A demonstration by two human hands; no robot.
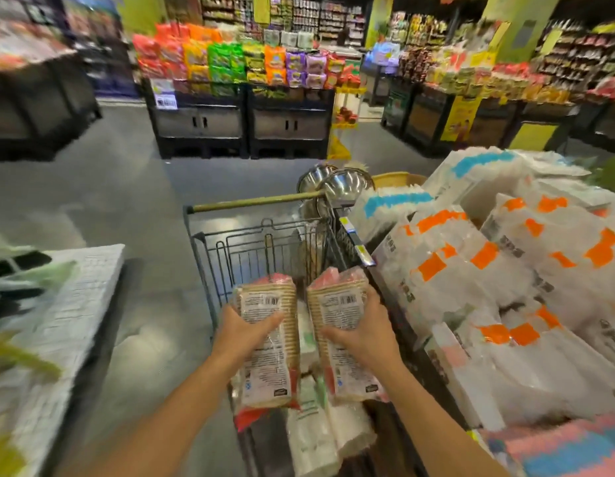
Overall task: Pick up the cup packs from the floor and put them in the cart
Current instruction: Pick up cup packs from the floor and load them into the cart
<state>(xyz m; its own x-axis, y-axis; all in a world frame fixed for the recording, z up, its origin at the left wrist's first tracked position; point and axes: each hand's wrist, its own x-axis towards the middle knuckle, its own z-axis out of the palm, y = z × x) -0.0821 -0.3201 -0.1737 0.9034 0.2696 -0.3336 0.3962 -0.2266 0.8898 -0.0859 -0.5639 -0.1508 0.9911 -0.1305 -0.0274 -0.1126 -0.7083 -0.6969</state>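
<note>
In the head view, two cup packs are held over the cart [254,201], side by side with a gap between them. The left pack [268,297] is gripped round its middle by the left hand [245,333], the fingers curled over its top face. The right pack [340,301] is gripped the same way by the right hand [362,333]. Both packs are pointed away from the person, barcodes upward. Beneath them, white packs [313,432] are seen lying in the cart. Steel bowls [347,182] are stacked by its far right corner. Just right of the cart, clear packs [488,270] with orange labels are heaped. The grey floor [127,201] is seen on the left.
</note>
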